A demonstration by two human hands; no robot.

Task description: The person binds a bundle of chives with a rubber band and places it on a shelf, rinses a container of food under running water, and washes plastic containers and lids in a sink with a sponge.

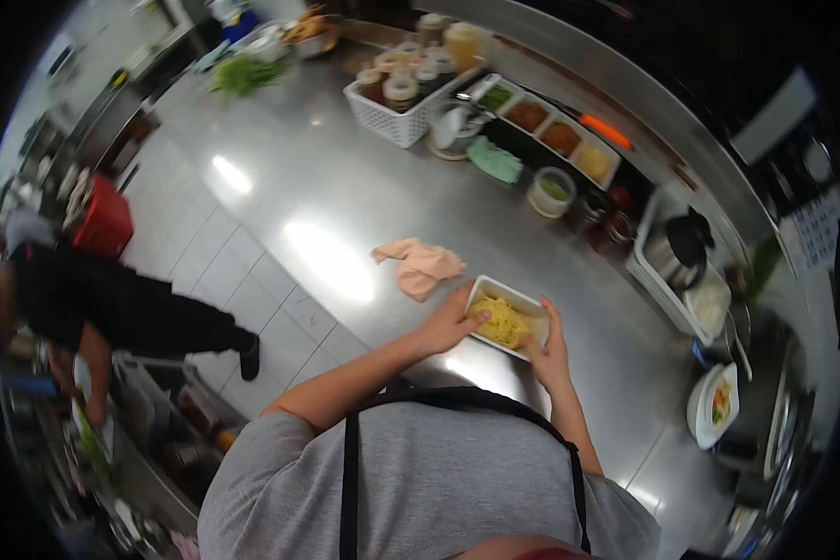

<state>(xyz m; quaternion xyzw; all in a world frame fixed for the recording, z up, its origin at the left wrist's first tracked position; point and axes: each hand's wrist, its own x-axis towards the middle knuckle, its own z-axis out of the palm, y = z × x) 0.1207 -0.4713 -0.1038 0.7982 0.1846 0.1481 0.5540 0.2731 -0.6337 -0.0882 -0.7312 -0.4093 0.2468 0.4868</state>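
Note:
A white rectangular container (pixel 535 314) holds yellow shredded food (pixel 502 322) that I cannot name for certain. My left hand (pixel 450 322) grips its left end, with the thumb over the rim by the food. At the right end, my right hand (pixel 551 350) is closed around the wall, thumb on the inner side. The container is just above or on the steel counter (pixel 392 196); I cannot tell which. Just beyond my left hand lies a crumpled peach cloth (pixel 420 268).
A white basket of bottles (pixel 404 121), sauce compartments (pixel 560 137), a green cloth (pixel 495 161) and a round tub (pixel 551 192) line the counter's back. A white bowl of food (pixel 716 408) stands right. Another person (pixel 112 294) works at the left, across a tiled floor.

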